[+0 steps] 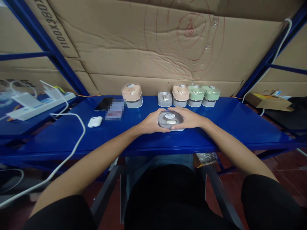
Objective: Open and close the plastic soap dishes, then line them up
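Observation:
In front of me, near the table's front edge, is a grey lidded container [169, 118] with a clear cover and a round white label on top. My left hand [153, 121] wraps its left side, while my right hand [188, 118] curls round the right side. Both hands are closed on it, fingers at the back and thumbs near the front. A white edge shows beneath the container at the front right. Just behind it stands another grey container [164, 98], low and similarly labelled.
Along the back stand two peach containers [132, 92] and two green ones [211, 92]. A dark phone [104, 104], a blurred-out item [115, 109] and a white earbud case [95, 121] lie left. A white cable [79, 140] crosses the left side. Cardboard [134, 41] walls the back.

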Demonstrator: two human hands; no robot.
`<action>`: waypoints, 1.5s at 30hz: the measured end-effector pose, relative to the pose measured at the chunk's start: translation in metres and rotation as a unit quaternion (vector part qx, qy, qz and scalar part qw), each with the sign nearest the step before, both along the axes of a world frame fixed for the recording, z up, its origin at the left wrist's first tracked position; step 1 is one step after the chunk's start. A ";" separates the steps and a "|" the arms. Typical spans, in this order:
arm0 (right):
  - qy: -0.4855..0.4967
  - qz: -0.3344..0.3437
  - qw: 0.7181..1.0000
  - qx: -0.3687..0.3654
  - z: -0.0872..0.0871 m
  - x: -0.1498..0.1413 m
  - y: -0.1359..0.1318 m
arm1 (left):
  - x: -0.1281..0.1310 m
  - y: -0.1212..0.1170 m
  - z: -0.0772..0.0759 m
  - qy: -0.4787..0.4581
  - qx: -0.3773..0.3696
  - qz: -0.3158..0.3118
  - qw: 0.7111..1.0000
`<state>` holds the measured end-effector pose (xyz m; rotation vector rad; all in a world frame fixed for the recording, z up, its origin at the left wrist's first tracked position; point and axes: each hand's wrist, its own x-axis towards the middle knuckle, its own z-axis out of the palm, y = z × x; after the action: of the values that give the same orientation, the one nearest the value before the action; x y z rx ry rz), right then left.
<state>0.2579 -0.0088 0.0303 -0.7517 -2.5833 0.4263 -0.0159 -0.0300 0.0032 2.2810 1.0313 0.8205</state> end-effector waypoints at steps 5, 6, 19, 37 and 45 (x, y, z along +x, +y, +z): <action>0.095 -0.075 0.993 -0.016 -0.005 0.024 0.018 | -0.014 -0.003 0.012 -0.030 0.038 0.077 0.996; 0.128 -0.098 0.987 -0.012 -0.003 0.030 0.021 | -0.016 -0.002 0.015 -0.053 0.052 0.111 0.991; 0.261 -0.246 0.932 0.058 0.011 0.055 0.035 | 0.064 0.089 0.059 -0.054 -0.004 0.474 0.879; 0.231 -0.229 0.944 0.058 0.011 0.055 0.035 | 0.013 0.075 0.080 0.077 0.144 0.449 0.878; 0.220 -0.238 0.945 0.050 0.011 0.056 0.035 | -0.058 0.073 0.083 0.177 -0.016 0.546 0.819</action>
<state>0.3140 0.0261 0.0413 -1.0668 -1.9152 0.2679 -0.0744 0.0433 0.0858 1.6758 2.5883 0.7267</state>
